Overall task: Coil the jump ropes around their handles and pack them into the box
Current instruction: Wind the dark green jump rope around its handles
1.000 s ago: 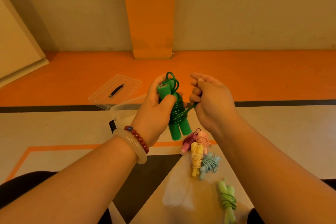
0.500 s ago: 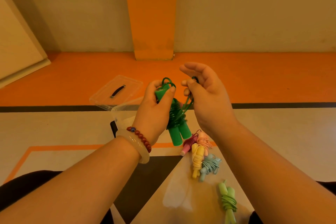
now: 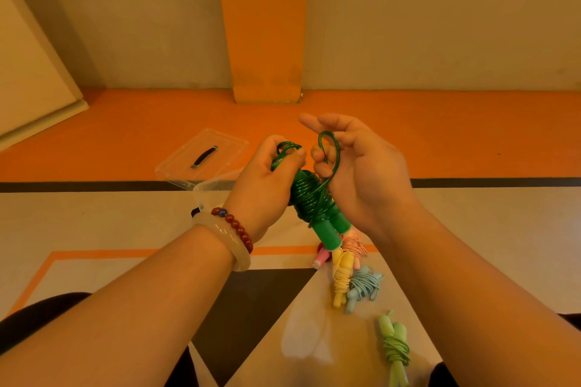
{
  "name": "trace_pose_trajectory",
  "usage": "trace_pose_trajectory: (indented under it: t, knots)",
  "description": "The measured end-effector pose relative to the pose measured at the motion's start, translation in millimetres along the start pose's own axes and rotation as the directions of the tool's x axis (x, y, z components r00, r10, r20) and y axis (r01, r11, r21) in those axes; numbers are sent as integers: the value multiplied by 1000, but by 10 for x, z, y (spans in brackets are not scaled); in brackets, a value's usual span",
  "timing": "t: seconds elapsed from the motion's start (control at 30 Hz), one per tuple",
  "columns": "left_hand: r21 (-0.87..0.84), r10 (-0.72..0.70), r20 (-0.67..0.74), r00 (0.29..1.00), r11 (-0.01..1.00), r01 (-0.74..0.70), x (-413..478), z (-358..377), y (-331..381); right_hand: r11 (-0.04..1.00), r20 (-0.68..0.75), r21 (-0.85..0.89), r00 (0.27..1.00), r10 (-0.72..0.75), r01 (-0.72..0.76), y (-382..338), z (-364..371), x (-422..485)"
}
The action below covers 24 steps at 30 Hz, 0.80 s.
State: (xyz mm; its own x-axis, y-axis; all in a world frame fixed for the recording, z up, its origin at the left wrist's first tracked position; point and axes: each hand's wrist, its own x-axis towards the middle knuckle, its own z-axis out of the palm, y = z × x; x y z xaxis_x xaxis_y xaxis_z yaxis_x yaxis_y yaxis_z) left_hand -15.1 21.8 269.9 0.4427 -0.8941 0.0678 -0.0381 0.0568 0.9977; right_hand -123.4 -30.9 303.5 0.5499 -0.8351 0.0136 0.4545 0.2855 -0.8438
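My left hand grips the top of a dark green jump rope, its two handles side by side and most of its cord coiled round them. My right hand holds the last green loop of cord, hooked over its curled middle fingers just right of the handles. On the floor below lie coiled ropes: a pink one, a yellow one, a pale blue one and a light green one. The clear plastic box stands behind my left hand, mostly hidden.
The box's clear lid with a black handle lies on the orange floor strip behind the box. A dark pink rope end pokes out under the green handles. An orange pillar rises at the wall ahead. My knees show at the bottom corners.
My right hand has opened out and lifted the cord end into a loop beside the handles. My left hand's thumb has shifted over the handle tops.
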Motion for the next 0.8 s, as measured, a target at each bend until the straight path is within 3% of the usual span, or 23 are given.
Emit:
trace_pose_trajectory:
  t: [0.17,0.4,0.5,0.7,0.8]
  knots:
    - [-88,-35,40,999,995,38,5,0,67,997,-19,-51,998,-60,59,-42,-35,11]
    - [-98,-36,39,999,994,40,-7,47,23,994,-208,58,975,-74,88,-19,-76,29]
    - [-70,-48,94,994,996,54,-5,29,73,985,-270,-70,947,-172,158,-36,-146,66]
    - [-143,-112,232,966,979,147,-34,97,101,983,-181,-104,969,-167,150,-27,-132,68]
    - [-218,-122,278,953,958,187,-48,122,54,935,-110,-304,967,-228,185,40,-159,67]
